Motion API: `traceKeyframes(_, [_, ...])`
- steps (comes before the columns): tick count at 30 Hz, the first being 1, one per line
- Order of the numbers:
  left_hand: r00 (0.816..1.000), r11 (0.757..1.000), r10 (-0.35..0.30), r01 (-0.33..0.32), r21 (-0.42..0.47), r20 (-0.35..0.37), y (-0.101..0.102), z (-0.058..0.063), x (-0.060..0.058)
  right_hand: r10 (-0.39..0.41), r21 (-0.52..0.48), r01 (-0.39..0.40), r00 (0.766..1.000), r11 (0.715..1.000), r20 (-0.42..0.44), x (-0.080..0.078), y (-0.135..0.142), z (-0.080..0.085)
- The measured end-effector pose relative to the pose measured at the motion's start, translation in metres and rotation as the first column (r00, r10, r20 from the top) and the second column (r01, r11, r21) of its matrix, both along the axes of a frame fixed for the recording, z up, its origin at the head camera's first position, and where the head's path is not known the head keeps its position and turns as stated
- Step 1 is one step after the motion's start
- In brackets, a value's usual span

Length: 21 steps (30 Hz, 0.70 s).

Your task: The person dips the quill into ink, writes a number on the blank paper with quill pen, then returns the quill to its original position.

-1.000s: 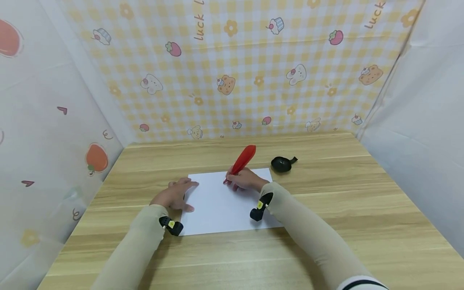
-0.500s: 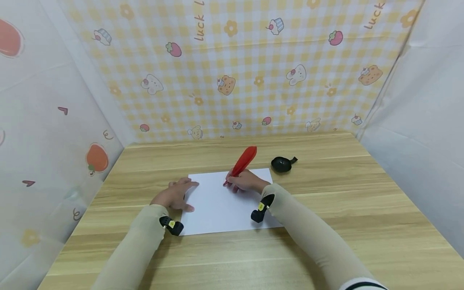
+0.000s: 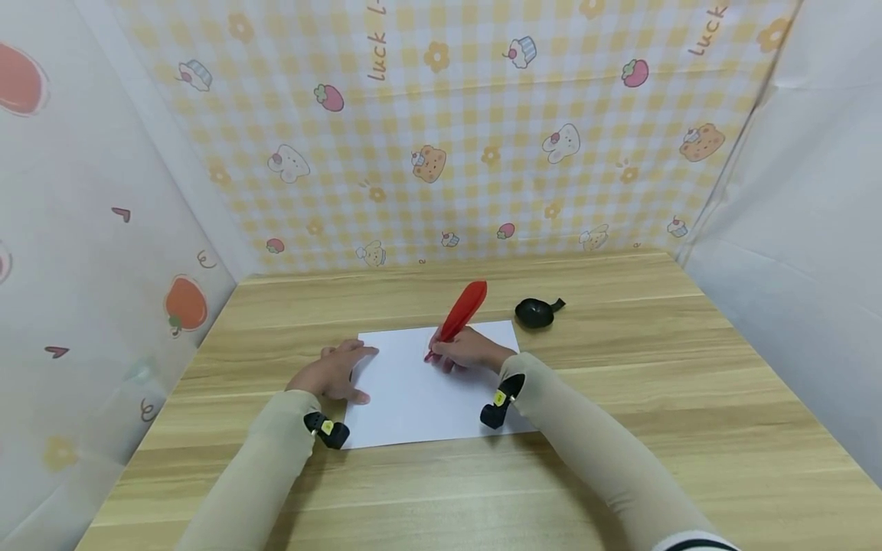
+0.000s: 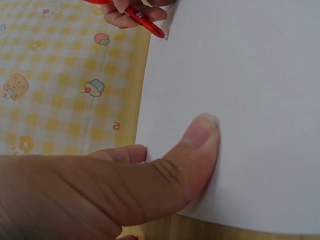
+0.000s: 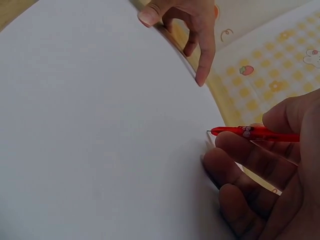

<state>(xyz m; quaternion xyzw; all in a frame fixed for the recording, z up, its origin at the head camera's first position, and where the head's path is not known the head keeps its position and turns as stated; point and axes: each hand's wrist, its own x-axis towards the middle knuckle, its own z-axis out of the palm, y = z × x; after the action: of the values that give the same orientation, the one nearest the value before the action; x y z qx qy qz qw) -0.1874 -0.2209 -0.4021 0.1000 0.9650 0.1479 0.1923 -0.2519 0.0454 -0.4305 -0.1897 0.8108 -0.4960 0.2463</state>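
Observation:
A blank-looking white sheet of paper [image 3: 413,405] lies on the wooden table. At its left edge my left hand [image 3: 334,373] rests spread, thumb and forefinger on the paper; in the left wrist view the thumb [image 4: 195,145] lies flat on the sheet. My right hand [image 3: 468,350] pinches a red feather pen [image 3: 463,310] over the sheet's upper middle, its plume leaning up and right. The right wrist view shows the pen's slim red barrel [image 5: 250,133] between thumb and forefinger, its fine tip right at the paper, the other fingers curled beneath.
A shiny black rounded object [image 3: 536,313] with a short tail lies just beyond the sheet's upper right corner. Wooden tabletop [image 3: 689,398] extends on both sides. A yellow checked cloth [image 3: 468,191] hangs behind, with pale cloth walls left and right.
My right hand and the red feather pen have shifted slightly toward me, the tip moving down the sheet. The left hand keeps its place on the paper.

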Motion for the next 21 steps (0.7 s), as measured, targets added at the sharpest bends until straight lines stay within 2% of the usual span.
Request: traceKeyframes(21, [1.000, 1.000, 0.003, -0.003, 0.005, 0.004, -0.0008, -0.0010, -0.0003, 0.081, -0.013, -0.081, 0.997, 0.997, -0.002, 0.0088, 0.0049, 0.0006])
